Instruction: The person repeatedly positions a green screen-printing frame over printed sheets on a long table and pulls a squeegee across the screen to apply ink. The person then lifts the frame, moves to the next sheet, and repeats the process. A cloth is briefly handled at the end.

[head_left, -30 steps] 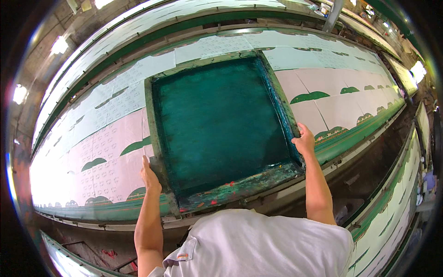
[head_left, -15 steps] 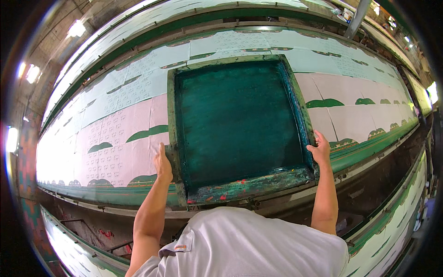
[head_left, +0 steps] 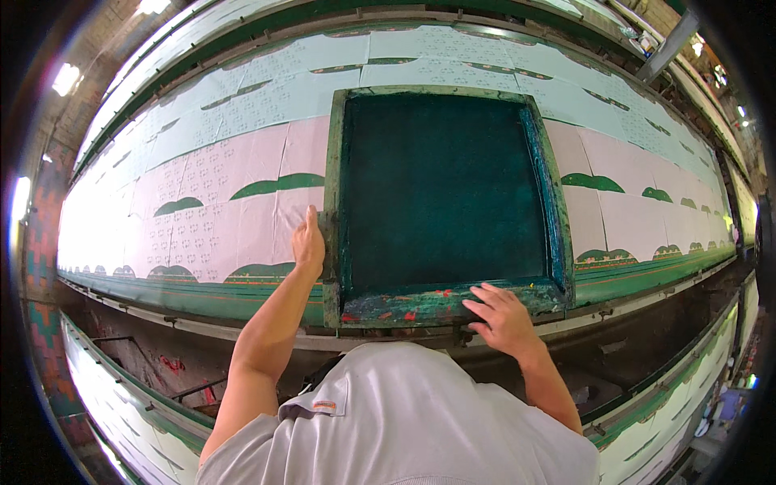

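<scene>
A large screen printing frame (head_left: 449, 314) lies on the fabric-covered table in front of me, its dark green mesh (head_left: 444, 190) wet-looking with colour. Its rails are stained green, with red flecks along the near one. At the frame's left side, my left hand (head_left: 307, 244) rests with fingers stretched away from me, palm side against the rail. Over the near rail, towards its right end, my right hand (head_left: 503, 320) is open with fingers spread; whether the fingertips touch the wood, I cannot tell. Neither hand is wrapped round anything visible.
Pink fabric pieces (head_left: 234, 166) with green hill-shaped prints surround the frame, pale blue ones (head_left: 279, 101) beyond. A rail with small stops (head_left: 174, 322) runs along the near table edge. Behind me stands another printed table (head_left: 137, 412). A metal post (head_left: 672, 44) rises at far right.
My right hand has left the frame's right side and come to the near rail, fingers spreading. The frame sits squarer and farther right in view. My left hand stays at its left side.
</scene>
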Motion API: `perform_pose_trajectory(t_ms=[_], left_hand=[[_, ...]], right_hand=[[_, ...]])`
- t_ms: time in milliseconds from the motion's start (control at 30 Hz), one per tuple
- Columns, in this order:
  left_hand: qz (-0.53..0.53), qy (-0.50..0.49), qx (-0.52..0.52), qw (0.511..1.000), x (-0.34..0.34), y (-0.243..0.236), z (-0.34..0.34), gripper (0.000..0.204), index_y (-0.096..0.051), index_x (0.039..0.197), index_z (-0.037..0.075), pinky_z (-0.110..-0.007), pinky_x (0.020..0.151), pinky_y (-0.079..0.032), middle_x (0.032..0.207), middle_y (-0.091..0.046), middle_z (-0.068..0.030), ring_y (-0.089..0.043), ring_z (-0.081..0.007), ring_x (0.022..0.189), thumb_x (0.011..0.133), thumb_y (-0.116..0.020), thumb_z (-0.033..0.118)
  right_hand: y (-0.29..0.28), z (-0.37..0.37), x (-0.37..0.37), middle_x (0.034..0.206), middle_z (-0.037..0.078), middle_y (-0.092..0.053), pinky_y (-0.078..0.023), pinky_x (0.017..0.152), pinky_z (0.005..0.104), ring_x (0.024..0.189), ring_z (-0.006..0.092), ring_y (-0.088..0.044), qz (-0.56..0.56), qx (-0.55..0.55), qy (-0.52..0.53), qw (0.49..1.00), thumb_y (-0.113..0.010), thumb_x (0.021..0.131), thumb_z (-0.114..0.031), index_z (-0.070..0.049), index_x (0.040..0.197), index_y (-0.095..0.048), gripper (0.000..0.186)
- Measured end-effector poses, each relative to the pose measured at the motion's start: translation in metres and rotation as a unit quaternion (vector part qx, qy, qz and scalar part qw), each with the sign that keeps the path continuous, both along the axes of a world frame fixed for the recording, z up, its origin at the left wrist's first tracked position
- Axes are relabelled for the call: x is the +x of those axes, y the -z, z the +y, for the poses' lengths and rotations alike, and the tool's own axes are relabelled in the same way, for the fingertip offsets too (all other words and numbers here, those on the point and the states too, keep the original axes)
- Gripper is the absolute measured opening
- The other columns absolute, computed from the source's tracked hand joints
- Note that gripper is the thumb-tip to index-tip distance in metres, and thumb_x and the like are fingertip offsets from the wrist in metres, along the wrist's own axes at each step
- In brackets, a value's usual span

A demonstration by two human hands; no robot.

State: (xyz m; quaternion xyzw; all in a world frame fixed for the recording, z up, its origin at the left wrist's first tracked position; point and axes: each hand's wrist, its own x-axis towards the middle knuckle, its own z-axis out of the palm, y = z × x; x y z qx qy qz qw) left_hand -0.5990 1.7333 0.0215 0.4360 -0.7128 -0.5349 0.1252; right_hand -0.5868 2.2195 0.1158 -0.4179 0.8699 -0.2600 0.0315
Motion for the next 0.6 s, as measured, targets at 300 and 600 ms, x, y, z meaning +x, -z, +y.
perform_pose_trajectory(t_ms=[300,600], left_hand=[[-0.080,0.067,-0.117,0.988,-0.001,-0.010,0.004,0.088,-0.078,0.115,-0.010,-0.059,0.102,-0.051,0.116,-0.075,-0.0369,-0.069,-0.0551,0.116,0.113,-0.037,0.068],[0.001,0.079,-0.140,0.987,0.005,-0.022,0.012,0.072,-0.078,0.124,-0.004,-0.057,0.100,-0.054,0.120,-0.077,-0.0307,-0.071,-0.0504,0.117,0.113,-0.048,0.060]], right_hand=[[-0.004,-0.069,-0.018,0.126,0.012,-0.077,-0.057,0.101,0.0482,0.122,0.0348,-0.071,0.026,0.063,-0.029,0.997,-0.065,0.090,0.001,-0.010,0.130,-0.078,0.044],[-0.022,-0.081,-0.018,0.118,0.014,-0.080,-0.060,0.094,0.0517,0.109,0.0394,-0.075,-0.076,0.190,0.010,0.979,-0.065,0.094,-0.001,-0.015,0.126,-0.079,0.038]])
